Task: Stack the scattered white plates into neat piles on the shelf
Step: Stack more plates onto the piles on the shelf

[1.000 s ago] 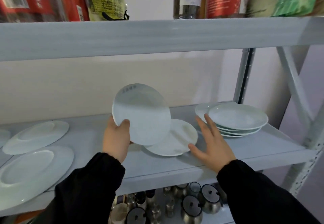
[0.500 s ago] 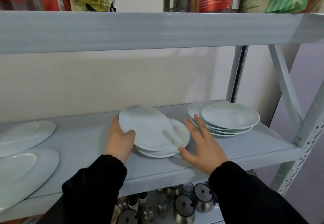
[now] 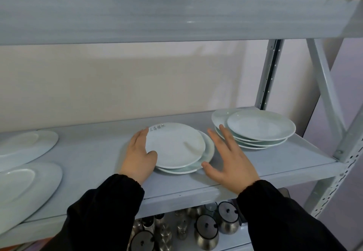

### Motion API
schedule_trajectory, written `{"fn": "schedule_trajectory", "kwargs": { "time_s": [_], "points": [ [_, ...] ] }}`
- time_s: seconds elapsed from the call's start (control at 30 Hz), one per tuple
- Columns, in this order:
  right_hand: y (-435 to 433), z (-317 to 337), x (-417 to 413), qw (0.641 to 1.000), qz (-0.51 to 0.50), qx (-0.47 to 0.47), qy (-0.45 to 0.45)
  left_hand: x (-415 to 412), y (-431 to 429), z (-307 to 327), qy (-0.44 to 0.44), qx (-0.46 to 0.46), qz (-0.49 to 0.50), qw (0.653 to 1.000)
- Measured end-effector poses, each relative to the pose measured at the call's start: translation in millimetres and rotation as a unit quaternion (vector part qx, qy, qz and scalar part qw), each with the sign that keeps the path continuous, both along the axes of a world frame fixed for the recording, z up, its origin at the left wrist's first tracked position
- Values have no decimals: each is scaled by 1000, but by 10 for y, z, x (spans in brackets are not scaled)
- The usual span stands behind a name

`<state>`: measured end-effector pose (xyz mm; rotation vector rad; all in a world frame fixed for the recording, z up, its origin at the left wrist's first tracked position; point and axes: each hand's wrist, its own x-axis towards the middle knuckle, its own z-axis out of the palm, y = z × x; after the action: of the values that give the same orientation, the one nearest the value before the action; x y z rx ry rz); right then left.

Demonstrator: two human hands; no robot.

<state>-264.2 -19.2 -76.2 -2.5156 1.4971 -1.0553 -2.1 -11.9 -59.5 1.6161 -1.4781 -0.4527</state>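
Observation:
A small white plate (image 3: 174, 144) lies upside down on a second white plate (image 3: 208, 148) in the middle of the grey shelf (image 3: 94, 152). My left hand (image 3: 140, 154) holds its left rim, thumb on top. Spread flat, my right hand (image 3: 229, 158) rests on the shelf just right of that pair, thumb tip at the lower plate's edge. At the right stands a pile of several white plates (image 3: 259, 128). Two larger white plates lie at the far left, one at the back (image 3: 25, 146) and one at the front (image 3: 25, 189).
The shelf above (image 3: 176, 16) hangs low over the plates and carries bags and jars. A metal upright (image 3: 269, 73) and a diagonal brace (image 3: 324, 81) close off the right end. Steel lidded pots (image 3: 206, 233) crowd the shelf below.
My left hand lowered the tilted plate onto the plate in the middle of the shelf, where it now lies flat. My right hand stayed open beside them.

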Motion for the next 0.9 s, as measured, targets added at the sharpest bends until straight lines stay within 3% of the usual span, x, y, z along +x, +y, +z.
{"fn": "schedule_trajectory", "kwargs": {
  "time_s": [0.3, 0.6, 0.9],
  "points": [
    [-58, -9, -13, 999, 16, 47, 8, 13, -43, -30, -52, -33, 23, 998],
    [-88, -79, -26, 999, 44, 11, -1, -58, 28, -60, -220, -142, 54, 964],
    [-73, -77, 15, 998, 40, -18, -40, 65, 235, 19, -233, -173, 47, 956]
  ]
}}
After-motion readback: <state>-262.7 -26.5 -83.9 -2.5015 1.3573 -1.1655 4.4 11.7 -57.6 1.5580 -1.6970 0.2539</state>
